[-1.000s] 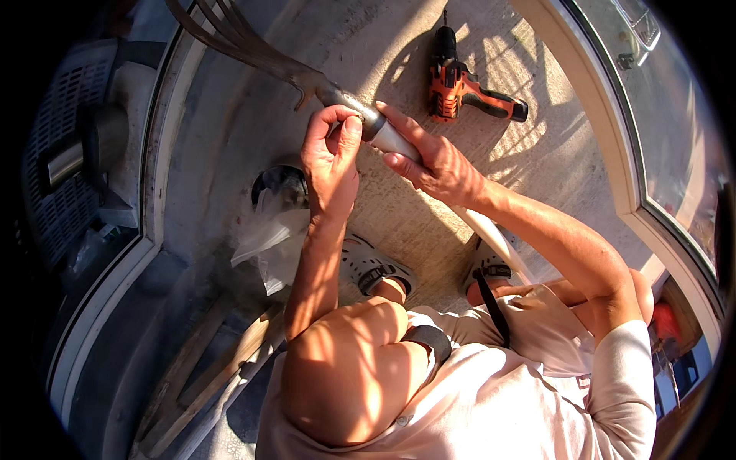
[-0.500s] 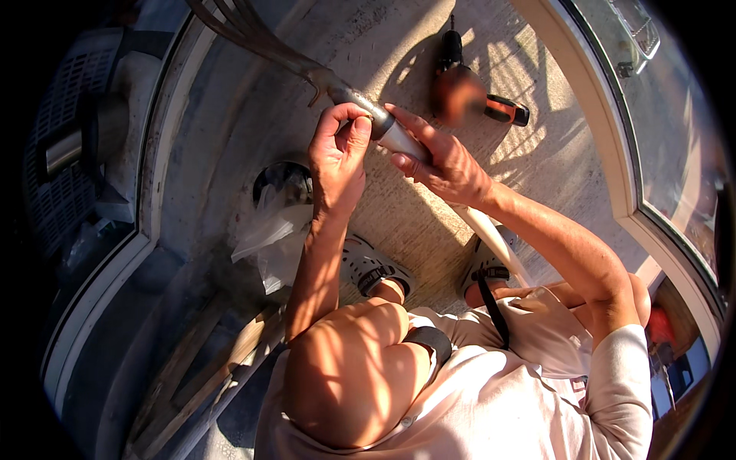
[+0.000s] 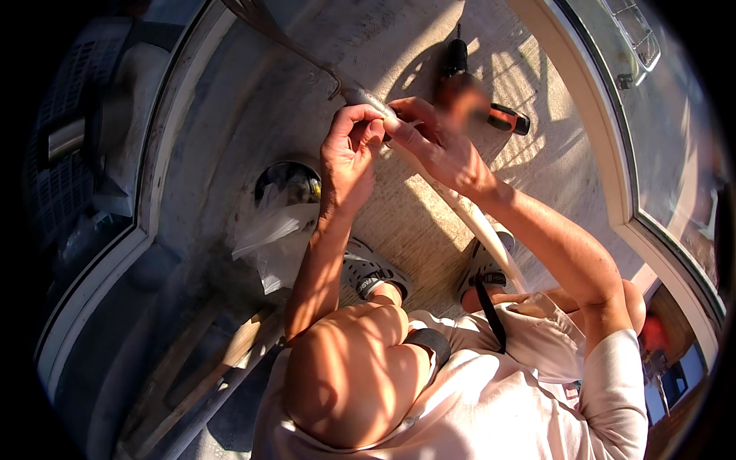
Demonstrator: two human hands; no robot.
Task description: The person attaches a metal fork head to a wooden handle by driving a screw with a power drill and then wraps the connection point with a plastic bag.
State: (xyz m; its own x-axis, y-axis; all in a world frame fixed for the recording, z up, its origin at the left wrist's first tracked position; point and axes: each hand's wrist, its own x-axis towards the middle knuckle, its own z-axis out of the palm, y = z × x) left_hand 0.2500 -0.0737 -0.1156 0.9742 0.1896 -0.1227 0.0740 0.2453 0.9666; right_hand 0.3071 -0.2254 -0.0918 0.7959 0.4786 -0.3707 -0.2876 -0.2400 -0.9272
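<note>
A garden fork with a grey metal socket and a pale wooden handle slants across the view, its tines running off the top edge. My left hand is closed in a pinch at the socket's lower end; whatever lies between its fingertips is too small to make out. From the other side my right hand curls over the joint of socket and handle, its thumb tip close to the left fingertips. The handle passes down under my right forearm, between my shoes.
An orange and black cordless drill lies on the concrete floor beyond my right hand. Left of my left forearm are a dark round container and a clear plastic bag. Wooden poles lie at lower left; white frames stand on both sides.
My right hand has shifted from around the handle up to the joint, its thumb now by the left fingertips. The fork and my left hand have moved slightly right.
</note>
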